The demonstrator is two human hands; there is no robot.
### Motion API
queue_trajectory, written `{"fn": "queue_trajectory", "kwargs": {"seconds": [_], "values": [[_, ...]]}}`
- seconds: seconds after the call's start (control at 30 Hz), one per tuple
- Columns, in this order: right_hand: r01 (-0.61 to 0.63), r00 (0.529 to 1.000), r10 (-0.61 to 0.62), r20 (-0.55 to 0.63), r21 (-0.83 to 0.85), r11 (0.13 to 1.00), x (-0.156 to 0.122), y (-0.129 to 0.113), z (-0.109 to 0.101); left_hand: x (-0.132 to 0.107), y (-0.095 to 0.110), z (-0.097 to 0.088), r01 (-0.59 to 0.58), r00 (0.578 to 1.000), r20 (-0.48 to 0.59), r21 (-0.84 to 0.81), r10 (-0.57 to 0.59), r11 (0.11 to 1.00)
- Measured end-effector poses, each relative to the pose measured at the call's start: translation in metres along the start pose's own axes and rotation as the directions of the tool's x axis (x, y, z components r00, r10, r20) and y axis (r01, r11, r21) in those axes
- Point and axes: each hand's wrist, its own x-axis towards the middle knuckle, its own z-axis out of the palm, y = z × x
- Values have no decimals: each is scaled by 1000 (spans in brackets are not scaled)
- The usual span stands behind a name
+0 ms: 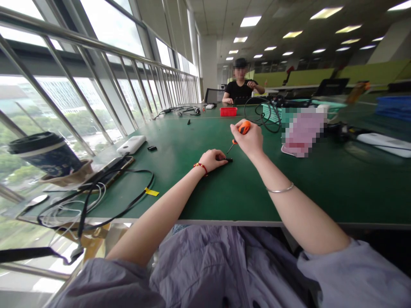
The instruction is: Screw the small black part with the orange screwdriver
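My right hand point(252, 139) is closed around the orange and black handle of a screwdriver point(244, 127). Its thin metal shaft slants down and left, with the tip a little above the table near my left hand. Low on the green tabletop point(180, 188), my left hand point(212, 160) grips a small black part point(228, 160), whose end shows past the fingertips. The fingers hide the rest of that part, so its kind is unclear. Screwdriver tip and black part look close together; I cannot tell whether they touch.
At left are a coffee cup point(48, 156) in a cardboard holder, a phone point(111, 173), tangled cables point(128, 171), a white power bank point(131, 144) and a small black piece point(152, 148). Farther off are a red tray point(228, 112), a teal basket point(271, 112), a pink phone point(303, 132) and a seated person point(241, 87).
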Motion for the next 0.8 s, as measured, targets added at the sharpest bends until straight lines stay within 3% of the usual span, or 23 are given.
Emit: {"fn": "queue_trajectory", "kwargs": {"seconds": [0.1, 0.33, 0.8], "values": [[-31, 998, 29, -59, -44, 999, 3, 10, 0, 0, 2, 0, -19, 1000, -10, 14, 19, 1000], [-123, 992, 116, -59, -133, 983, 9, 29, 1, 2, 6, 5, -78, 994, -73, 33, 81, 996], [-112, 993, 107, -50, -123, 986, 8, 32, 2, 2, 5, 1, -97, 993, -63, 67, 101, 993]]}}
